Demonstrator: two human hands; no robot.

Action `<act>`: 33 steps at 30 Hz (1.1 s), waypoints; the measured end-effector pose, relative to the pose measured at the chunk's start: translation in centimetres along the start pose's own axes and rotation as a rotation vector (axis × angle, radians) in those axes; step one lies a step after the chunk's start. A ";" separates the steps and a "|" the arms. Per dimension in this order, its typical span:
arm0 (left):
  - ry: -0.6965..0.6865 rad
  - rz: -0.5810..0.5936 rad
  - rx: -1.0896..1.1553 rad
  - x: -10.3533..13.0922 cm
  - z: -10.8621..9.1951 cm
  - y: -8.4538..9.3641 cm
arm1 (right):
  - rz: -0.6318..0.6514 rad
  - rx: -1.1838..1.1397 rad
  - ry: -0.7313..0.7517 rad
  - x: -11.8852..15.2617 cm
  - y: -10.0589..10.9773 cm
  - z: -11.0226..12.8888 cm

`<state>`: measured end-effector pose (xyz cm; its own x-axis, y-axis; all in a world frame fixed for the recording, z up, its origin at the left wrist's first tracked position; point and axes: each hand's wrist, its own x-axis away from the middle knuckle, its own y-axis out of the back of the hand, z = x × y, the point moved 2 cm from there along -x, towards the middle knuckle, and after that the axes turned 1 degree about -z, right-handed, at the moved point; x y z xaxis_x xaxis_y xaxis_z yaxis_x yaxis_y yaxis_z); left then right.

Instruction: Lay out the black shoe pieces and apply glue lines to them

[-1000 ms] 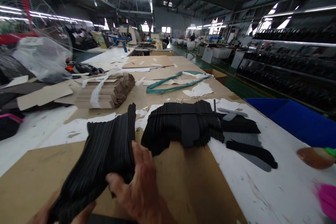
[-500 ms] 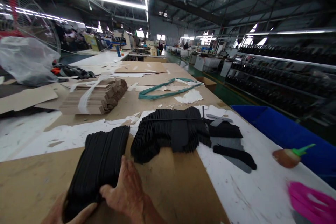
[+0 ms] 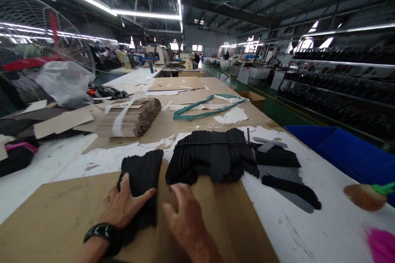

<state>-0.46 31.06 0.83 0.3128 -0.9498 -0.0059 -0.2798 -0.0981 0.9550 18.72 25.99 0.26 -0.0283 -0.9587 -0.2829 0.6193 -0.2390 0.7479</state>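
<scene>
A stack of thin black pieces (image 3: 144, 172), like fabric or foam cutouts, lies on brown board in front of me. My left hand (image 3: 123, 203), with a black band at the wrist, spans this stack, its thumb at the right edge and fingers around the left side. Right of it, my right hand (image 3: 185, 213) is slightly blurred, fingers curled loosely and apart, nothing in them. Just beyond that hand lies a longer curved row of black pieces (image 3: 191, 152), tied with a cord, a flat black piece resting across it. The lower end of the near stack is partly covered by my left arm.
A tied brown cardboard bundle (image 3: 123, 119) and a teal strap loop (image 3: 197, 111) lie farther back. To the right are loose black and grey pieces (image 3: 286, 176), a bottle with a green nozzle (image 3: 365, 196), a pink item (image 3: 382, 244) and a blue bin (image 3: 333, 144).
My right hand has come off the near stack and moved right. My left hand has shifted from its lower end to its upper left side. The view has turned slightly left.
</scene>
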 end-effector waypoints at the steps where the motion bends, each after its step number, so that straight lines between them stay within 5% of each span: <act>1: 0.020 0.032 -0.015 0.1 -0.1 -0.1 | -0.070 0.041 -0.065 -0.2 1.7 -1.7; 5: 0.048 0.085 -0.012 0.6 -0.5 0.2 | -0.273 0.219 -0.352 -2.2 7.5 -8.3; 9: 0.070 0.081 -0.012 1.1 -0.7 0.5 | -0.202 0.311 -0.478 -4.1 8.9 -10.9; 19: 0.077 0.063 0.018 1.3 -0.7 0.6 | -0.145 0.467 -0.495 -4.4 7.7 -9.9; 33: 0.067 0.050 0.052 1.2 -0.4 0.3 | -0.068 0.534 -0.511 -3.9 8.7 -8.6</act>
<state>0.19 29.99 1.20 0.3573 -0.9319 0.0627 -0.3423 -0.0682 0.9371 31.00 28.95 2.69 -0.4953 -0.8601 -0.1222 0.1407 -0.2182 0.9657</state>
